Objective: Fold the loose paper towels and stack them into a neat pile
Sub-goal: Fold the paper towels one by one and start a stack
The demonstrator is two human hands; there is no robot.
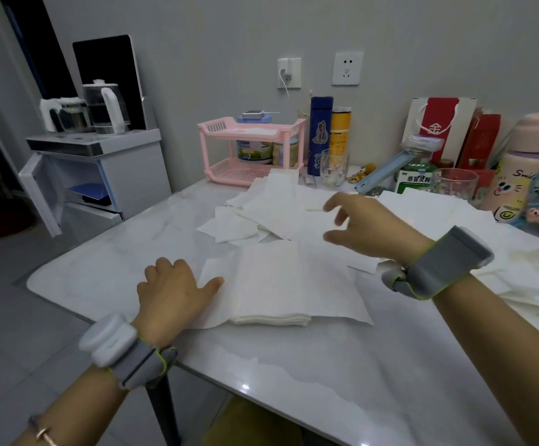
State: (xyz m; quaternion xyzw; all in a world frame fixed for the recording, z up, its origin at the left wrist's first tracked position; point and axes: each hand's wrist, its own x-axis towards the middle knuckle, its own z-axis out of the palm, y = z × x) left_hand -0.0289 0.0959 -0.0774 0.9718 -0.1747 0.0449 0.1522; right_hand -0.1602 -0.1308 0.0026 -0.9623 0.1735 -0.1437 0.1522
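Flimsy loose towels (274,204) are best pinched at 1 corner. The pile (271,284) is touched by the relaxed left hand (171,291), and nothing's gripped by the spread right hand (368,226).

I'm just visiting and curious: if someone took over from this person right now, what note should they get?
Left hand: rests beside the folded pile, thumb on a sheet edge, holding nothing.
Right hand: open above the loose towels, holding nothing.
Done: a few towels folded and stacked at the table near middle.
Left: fold the loose towels behind and to the right, add them.
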